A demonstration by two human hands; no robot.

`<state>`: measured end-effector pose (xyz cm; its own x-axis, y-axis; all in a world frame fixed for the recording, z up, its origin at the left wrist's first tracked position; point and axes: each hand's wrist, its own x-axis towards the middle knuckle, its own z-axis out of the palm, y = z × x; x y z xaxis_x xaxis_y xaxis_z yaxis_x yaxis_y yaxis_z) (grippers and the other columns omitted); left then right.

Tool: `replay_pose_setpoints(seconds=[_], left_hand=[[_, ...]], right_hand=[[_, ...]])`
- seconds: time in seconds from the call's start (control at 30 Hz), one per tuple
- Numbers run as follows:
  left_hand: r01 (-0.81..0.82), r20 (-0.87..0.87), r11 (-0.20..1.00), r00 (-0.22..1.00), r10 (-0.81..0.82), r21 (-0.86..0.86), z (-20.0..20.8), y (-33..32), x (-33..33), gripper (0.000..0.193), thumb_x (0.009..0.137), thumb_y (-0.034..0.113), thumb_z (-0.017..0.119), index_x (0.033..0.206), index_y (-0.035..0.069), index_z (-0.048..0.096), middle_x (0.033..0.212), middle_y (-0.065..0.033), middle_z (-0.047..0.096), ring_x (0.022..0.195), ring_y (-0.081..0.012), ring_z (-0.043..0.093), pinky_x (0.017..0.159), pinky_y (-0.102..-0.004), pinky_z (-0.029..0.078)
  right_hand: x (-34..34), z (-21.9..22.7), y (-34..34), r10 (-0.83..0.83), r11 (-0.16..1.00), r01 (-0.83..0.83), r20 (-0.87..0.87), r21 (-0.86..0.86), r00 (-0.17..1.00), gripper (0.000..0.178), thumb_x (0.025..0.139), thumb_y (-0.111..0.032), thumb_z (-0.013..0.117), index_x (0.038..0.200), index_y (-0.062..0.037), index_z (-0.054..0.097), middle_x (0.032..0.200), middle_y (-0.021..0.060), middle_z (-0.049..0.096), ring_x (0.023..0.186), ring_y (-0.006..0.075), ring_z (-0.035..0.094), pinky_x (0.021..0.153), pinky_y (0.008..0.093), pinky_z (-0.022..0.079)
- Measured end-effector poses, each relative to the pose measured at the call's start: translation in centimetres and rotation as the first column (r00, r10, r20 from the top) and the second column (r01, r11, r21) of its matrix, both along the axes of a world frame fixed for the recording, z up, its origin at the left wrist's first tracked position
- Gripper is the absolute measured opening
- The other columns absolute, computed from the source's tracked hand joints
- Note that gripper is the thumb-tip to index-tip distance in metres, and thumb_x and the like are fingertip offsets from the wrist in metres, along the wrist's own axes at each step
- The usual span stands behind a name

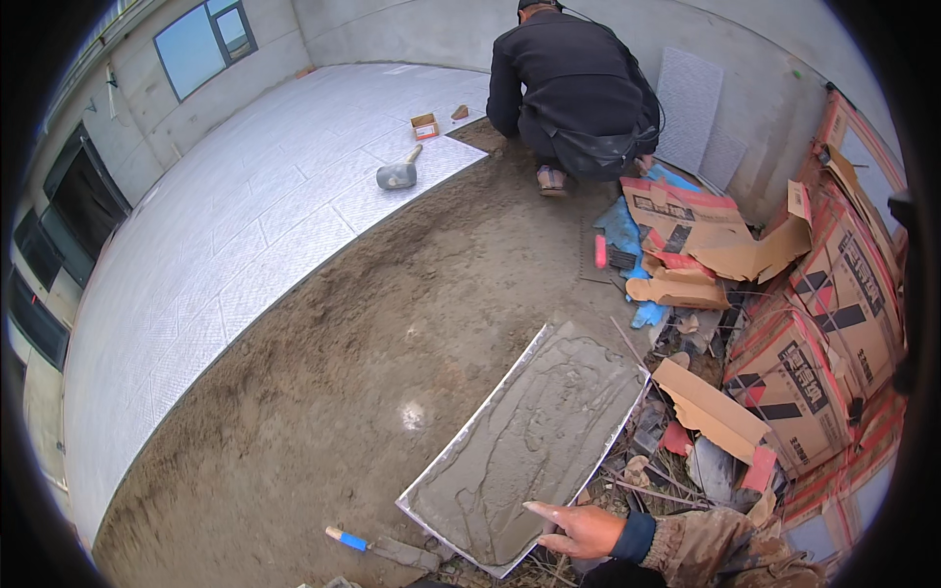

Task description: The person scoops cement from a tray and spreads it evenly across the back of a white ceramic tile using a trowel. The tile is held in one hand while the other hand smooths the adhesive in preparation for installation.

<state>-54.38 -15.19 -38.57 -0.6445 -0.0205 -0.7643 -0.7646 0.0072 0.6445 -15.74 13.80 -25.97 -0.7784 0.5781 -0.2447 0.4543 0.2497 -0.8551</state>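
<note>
A rectangular tile lies at a slant before me, its upper face spread with wet grey mortar. From the lower right comes my right hand, in a camouflage sleeve with a dark cuff. Its fingers are stretched out and apart over the tile's near right edge; whether they touch the mortar I cannot tell. Nothing shows in this hand. Left of the tile's near corner is a trowel with a blue and pale handle, its blade smeared with mortar. My left hand is out of view.
A co-worker in dark clothes crouches at the far side. Laid pale tiles carry a mallet and a small box. Bare mortar bed borders them. Stacked cartons, torn cardboard and rubble line the right.
</note>
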Motion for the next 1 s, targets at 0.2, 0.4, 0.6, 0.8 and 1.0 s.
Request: replay_pose_setpoints(seconds=[0.2, 0.4, 0.6, 0.8, 1.0], left_hand=[[0.018, -0.029, 1.000, 0.999, -0.018, -0.016, 0.3, 0.6, 0.0, 0.022, 0.097, 0.021, 0.062, 0.109, 0.002, 0.064, 0.089, -0.0064, 0.065, 0.081, -0.0170, 0.062, 0.072, -0.0297, 0.053], [0.025, -0.060, 0.999, 0.998, -0.027, -0.029, 0.4, 1.0, 0.0, 0.024, 0.097, 0.021, 0.062, 0.111, 0.002, 0.064, 0.091, -0.0072, 0.065, 0.082, -0.0174, 0.062, 0.073, -0.0299, 0.053], [0.052, -0.106, 0.997, 0.993, -0.058, -0.055, 0.7, 1.6, -0.1, 0.026, 0.097, 0.021, 0.062, 0.114, 0.001, 0.064, 0.093, -0.0079, 0.066, 0.084, -0.0177, 0.062, 0.074, -0.0301, 0.053], [0.075, -0.238, 0.988, 0.965, -0.107, -0.137, 1.5, 2.0, 0.3, 0.028, 0.097, 0.020, 0.063, 0.116, 0.000, 0.063, 0.095, -0.0086, 0.066, 0.085, -0.0180, 0.063, 0.075, -0.0303, 0.053], [0.226, -0.536, 0.929, 0.766, -0.354, -0.292, 4.9, 3.3, 3.6, 0.030, 0.097, 0.020, 0.063, 0.119, 0.000, 0.063, 0.097, -0.0094, 0.067, 0.086, -0.0183, 0.063, 0.076, -0.0305, 0.053]], right_hand=[[-0.1, -0.4, 0.2, 0.026, 1.000, -0.026, 0.029, -0.007, 0.999, 0.069, 0.098, -0.036, 0.056, 0.154, -0.0076, 0.028, 0.116, 0.0303, 0.063, 0.089, 0.0453, 0.065, 0.077, 0.0481, 0.054], [-0.4, -0.6, 0.2, 0.041, 0.999, -0.040, 0.029, -0.014, 0.999, 0.069, 0.098, -0.034, 0.057, 0.154, -0.0071, 0.028, 0.112, 0.0303, 0.064, 0.087, 0.0452, 0.066, 0.075, 0.0485, 0.053], [-0.5, -0.1, 0.3, 0.039, 0.999, -0.039, 0.044, 0.004, 0.998, 0.069, 0.098, -0.033, 0.058, 0.155, -0.0068, 0.028, 0.106, 0.0299, 0.065, 0.084, 0.0449, 0.065, 0.073, 0.0482, 0.053], [-0.4, -0.2, 0.5, 0.048, 0.999, -0.047, 0.062, -0.024, 0.997, 0.069, 0.097, -0.032, 0.058, 0.155, -0.0074, 0.028, 0.101, 0.0287, 0.066, 0.077, 0.0443, 0.064, 0.067, 0.0488, 0.052], [-0.8, -0.9, 0.4, 0.065, 0.998, -0.064, 0.065, -0.016, 0.996, 0.070, 0.097, -0.032, 0.058, 0.155, -0.0068, 0.028, 0.100, 0.0285, 0.066, 0.078, 0.0443, 0.064, 0.068, 0.0489, 0.052]])
